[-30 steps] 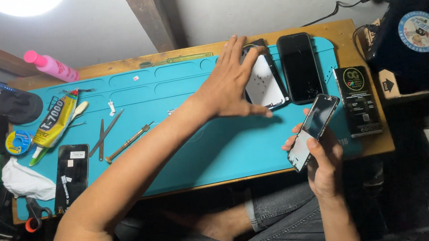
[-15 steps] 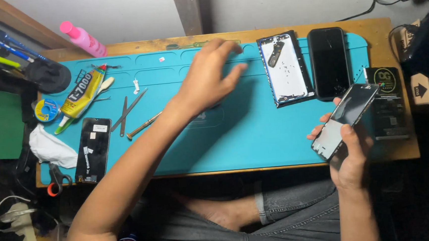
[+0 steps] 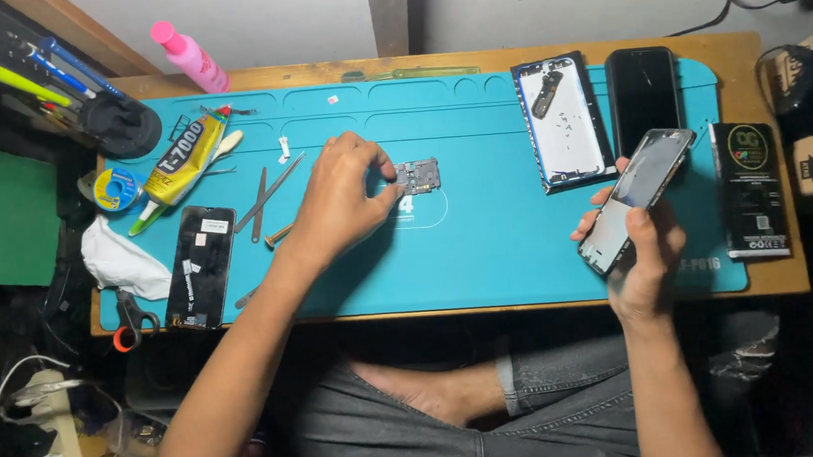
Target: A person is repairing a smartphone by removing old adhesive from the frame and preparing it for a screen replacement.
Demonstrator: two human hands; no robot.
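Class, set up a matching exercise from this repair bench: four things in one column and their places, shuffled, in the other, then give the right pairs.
1 small circuit board
2 phone frame
3 pink bottle
4 scissors

A in the right hand
B front left corner of the table
C at the left hand fingertips
D back left, by the wall

Pairs: 1-C, 2-A, 3-D, 4-B

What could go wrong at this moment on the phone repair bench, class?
1. The left hand pinches the small grey circuit board by its edge only; it might slip or bend.
2. The right hand holds the opened dark phone body tilted beyond the teal silicone mat; a loose grip could drop it.
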